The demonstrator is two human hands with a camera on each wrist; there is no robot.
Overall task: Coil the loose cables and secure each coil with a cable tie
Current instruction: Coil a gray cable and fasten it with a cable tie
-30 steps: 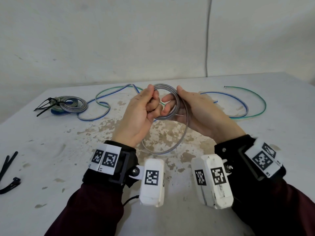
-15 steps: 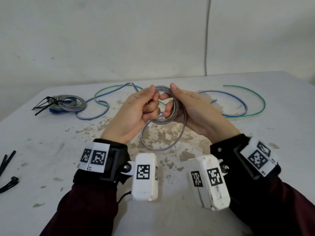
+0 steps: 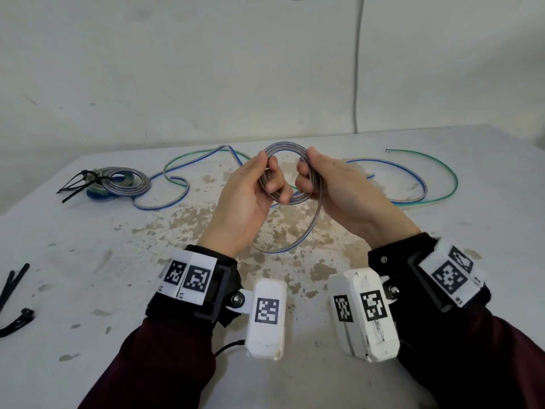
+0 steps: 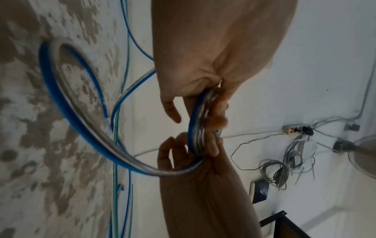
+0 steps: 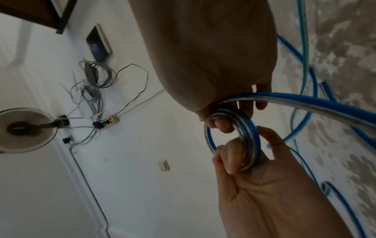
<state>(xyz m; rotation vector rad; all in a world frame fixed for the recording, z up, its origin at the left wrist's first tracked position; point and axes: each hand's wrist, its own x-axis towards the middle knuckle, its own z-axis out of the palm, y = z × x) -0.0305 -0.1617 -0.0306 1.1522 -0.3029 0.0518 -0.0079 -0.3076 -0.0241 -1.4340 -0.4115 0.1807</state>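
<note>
Both hands raised above the worktop (image 3: 88,261), palms turned toward each other. Left hand (image 3: 244,199) has thumb and curled fingers pinched on the left side of a small grey-and-blue coil (image 3: 284,150); grip closed on it. Right hand (image 3: 348,196) pinches the coil's right side the same way, fingers curled through the ring, grip likewise closed on the coil. Several turns are bunched tight between the two hands. One wider loose loop (image 3: 295,243) of the same cable hangs below the hands, above the stained middle of the worktop.

Behind the hands, a blue-striped cable (image 3: 413,175) and a green cable (image 3: 442,169) lie uncoiled across the far side. Far left: finished coils (image 3: 126,180) stacked together, bound with black cable ties (image 3: 76,184) whose tails stick out. Spare black ties (image 3: 13,290) lie at the left edge.

Wrist views: coil (image 4: 200,128) (image 5: 244,136) clamped between fingertips of both hands, loose loop curving away toward the worktop
</note>
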